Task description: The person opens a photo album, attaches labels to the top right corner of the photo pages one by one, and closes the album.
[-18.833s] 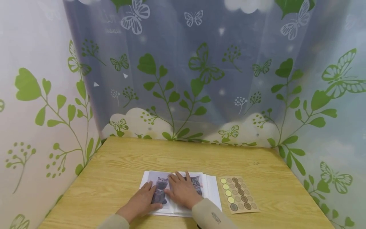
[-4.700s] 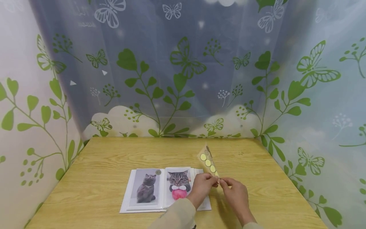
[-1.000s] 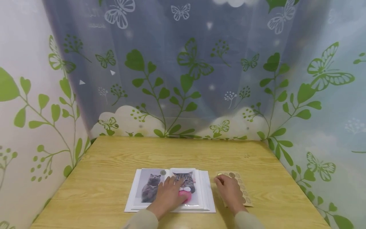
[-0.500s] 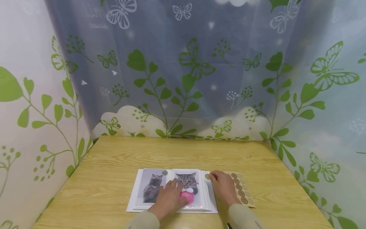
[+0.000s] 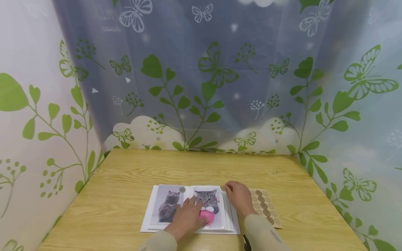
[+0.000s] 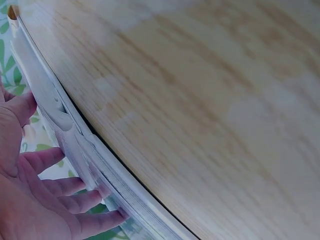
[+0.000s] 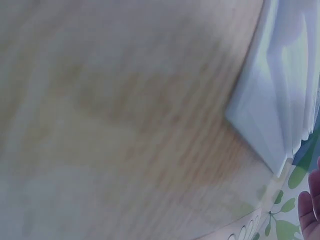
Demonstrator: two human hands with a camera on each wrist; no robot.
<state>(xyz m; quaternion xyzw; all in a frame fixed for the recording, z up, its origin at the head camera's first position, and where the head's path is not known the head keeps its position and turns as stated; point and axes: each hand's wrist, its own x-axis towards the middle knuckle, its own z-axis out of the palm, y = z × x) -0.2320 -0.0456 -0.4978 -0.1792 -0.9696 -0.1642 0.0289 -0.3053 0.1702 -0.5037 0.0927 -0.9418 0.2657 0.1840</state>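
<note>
An open photo album (image 5: 147, 216) lies on the table with cat pictures on both pages. My left hand (image 5: 186, 218) rests on the right page, fingers spread over the tabby cat photo (image 5: 205, 197). In the left wrist view, the fingertips of the left hand (image 6: 65, 200) touch the album's pages (image 6: 45, 85). My right hand (image 5: 239, 197) pinches a small yellow round sticker (image 5: 222, 187) at the right page's upper right corner. A dark round sticker (image 5: 182, 189) sits on the left page's upper right, by the grey cat photo (image 5: 169, 207). Only fingertips (image 7: 315, 200) of the right hand show in its wrist view.
A tan sheet of round stickers (image 5: 274, 212) lies right of the album, partly covered by the right arm. The wooden table (image 5: 94, 209) meets a curtain (image 5: 169, 104) printed with leaves and butterflies at its back and sides.
The dark sticker has appeared on the left page. The sheet, earlier held up in both hands, is on the table. My right hand has carried a yellow sticker left to the album.
</note>
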